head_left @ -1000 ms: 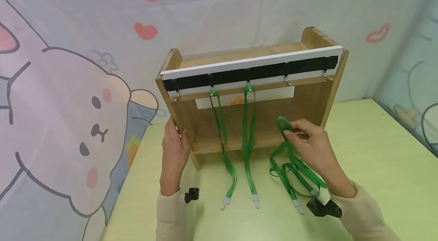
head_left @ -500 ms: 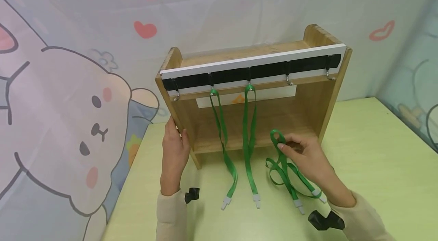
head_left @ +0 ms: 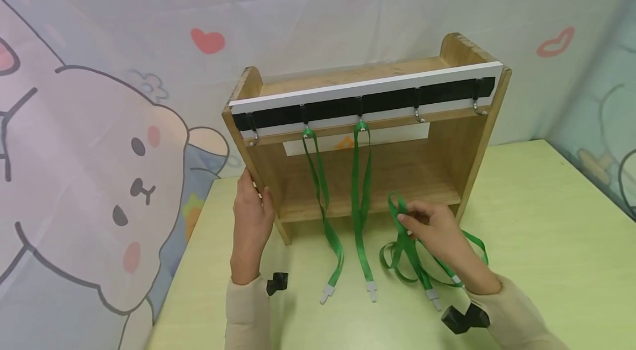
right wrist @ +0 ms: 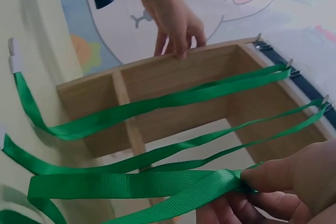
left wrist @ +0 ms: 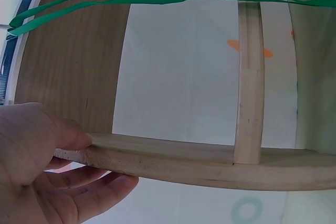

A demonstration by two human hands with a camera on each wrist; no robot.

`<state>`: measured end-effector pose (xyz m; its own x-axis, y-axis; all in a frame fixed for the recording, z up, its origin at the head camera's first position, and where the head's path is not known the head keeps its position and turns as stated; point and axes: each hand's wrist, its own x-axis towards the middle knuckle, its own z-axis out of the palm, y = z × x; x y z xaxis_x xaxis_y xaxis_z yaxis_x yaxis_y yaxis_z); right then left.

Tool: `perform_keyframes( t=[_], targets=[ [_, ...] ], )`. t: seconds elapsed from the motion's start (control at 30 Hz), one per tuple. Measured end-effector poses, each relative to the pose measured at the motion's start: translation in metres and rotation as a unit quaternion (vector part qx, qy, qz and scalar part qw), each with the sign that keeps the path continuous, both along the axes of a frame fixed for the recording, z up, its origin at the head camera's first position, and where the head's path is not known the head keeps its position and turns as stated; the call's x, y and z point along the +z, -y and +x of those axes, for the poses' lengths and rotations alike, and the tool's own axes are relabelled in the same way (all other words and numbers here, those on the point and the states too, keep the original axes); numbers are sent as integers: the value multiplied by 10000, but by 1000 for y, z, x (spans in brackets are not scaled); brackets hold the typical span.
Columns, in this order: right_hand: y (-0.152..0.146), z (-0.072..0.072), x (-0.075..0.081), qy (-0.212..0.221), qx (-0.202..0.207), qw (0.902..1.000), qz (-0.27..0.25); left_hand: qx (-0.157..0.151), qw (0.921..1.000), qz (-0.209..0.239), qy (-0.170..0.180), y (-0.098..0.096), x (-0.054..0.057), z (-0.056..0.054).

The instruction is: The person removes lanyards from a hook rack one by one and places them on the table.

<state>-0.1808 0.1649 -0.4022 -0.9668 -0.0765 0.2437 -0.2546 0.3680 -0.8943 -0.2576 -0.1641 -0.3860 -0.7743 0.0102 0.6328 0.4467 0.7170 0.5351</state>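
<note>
Green ribbon lanyard (head_left: 414, 259): pinched between the thumb and fingers of the right hand (head_left: 439, 231), close to its looped end, which stands above the fingertips before the lower right part of the light-brown wooden shelf unit (head_left: 397, 168); its strap trails down to a white plastic clip (head_left: 431, 296) on the pale yellow-green desk (head_left: 546, 217).
Loose green strap (head_left: 483, 245): beside and partly behind the right wrist, with a second white clip (head_left: 455, 279) near; whether it joins the held strap cannot be told.
Left hand (head_left: 252, 215): grips the shelf unit's left side panel, thumb towards the inside and fingers round the outer face.
Hook rail, white with a black band (head_left: 387, 99): across the upper front of the shelf unit, bearing five silver metal hooks (head_left: 419, 116).
Hanging lanyards, both green: one (head_left: 335, 245) on the second hook from the left, the other (head_left: 355, 179) on the middle hook; their white-clipped ends reach the desk.
Sleeves (head_left: 247, 306): beige, with a black blocky piece (head_left: 277, 283) at each wrist.
Backdrop (head_left: 318, 24): pale sheet printed with red hearts and a large white cartoon animal.
</note>
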Motion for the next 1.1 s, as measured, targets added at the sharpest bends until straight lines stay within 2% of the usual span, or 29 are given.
perform_keyframes(
  t=[0.17, 0.3, 0.43, 0.53, 0.63, 0.8, 1.1],
  targets=[
    [0, -9, -12, 355, -75, 9993, 72, -10, 10000, -21, -38, 1, 0, 0],
    [-1, -15, -23, 572, -63, 9975, 398, 9, 10000, -13, 15, 1, 0, 0],
    [-3, -19, -34, 496, 136, 9945, 907, 6, 10000, 36, 86, 1, 0, -1],
    [-3, -20, -41, 461, 299, 9928, 1063, -18, 9999, 64, 113, 1, 0, -1],
    [-1, -21, -45, 510, 427, 9909, 1167, -7, 9999, 63, 114, 1, 0, 0],
    [0, -22, -47, 709, 413, 9877, 1330, 34, 10000, -3, 64, 1, 1, 1],
    [-4, -24, -54, 774, 537, 9834, 1551, 6, 10000, -64, 44, 0, 2, 0]
  ],
)
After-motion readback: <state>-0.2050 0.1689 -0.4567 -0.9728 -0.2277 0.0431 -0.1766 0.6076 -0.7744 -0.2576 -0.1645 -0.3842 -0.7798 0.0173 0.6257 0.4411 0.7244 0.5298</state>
